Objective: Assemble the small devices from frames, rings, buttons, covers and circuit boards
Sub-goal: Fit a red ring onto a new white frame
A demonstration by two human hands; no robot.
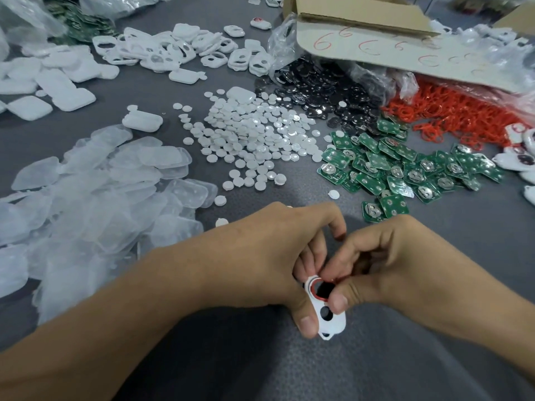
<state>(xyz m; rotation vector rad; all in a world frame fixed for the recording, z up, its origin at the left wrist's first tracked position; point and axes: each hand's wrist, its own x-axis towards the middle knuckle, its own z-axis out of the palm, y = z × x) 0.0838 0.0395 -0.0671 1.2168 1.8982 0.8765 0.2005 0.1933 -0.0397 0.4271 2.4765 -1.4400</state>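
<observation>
Both hands meet low over the grey table (289, 371), close to the person's body. The left hand (269, 256) grips a white frame (335, 322), with its thumb laid along the frame's left edge and its fingers curled behind it. The right hand (388, 267) pinches the same frame from the other side: its thumb presses on the face between the 2 holes, and its bent fingers close over the top edge. A red ring (309, 287) sits round the larger, upper hole. Only its left arc shows; the rest is hidden under the right fingertips. The smaller hole below it is bare, and a little loop sticks out at the frame's bottom end. The frame is tilted and held off the table.

Heaps of parts lie further back. Translucent covers (101, 198) spread out on the left, and white round buttons (254, 134) are scattered in the middle. Green circuit boards (405, 169) lie to the right of the buttons, with dark metal discs (318, 91) behind them. Loose red rings (463, 111) spill from under a cardboard box (362, 24), which has 6s scrawled in red on its flap. More white frames (179, 50) are piled at the back, with solid white shells (58, 82) to their left. A few devices with red rings fitted (521, 160) lie at the far right edge.
</observation>
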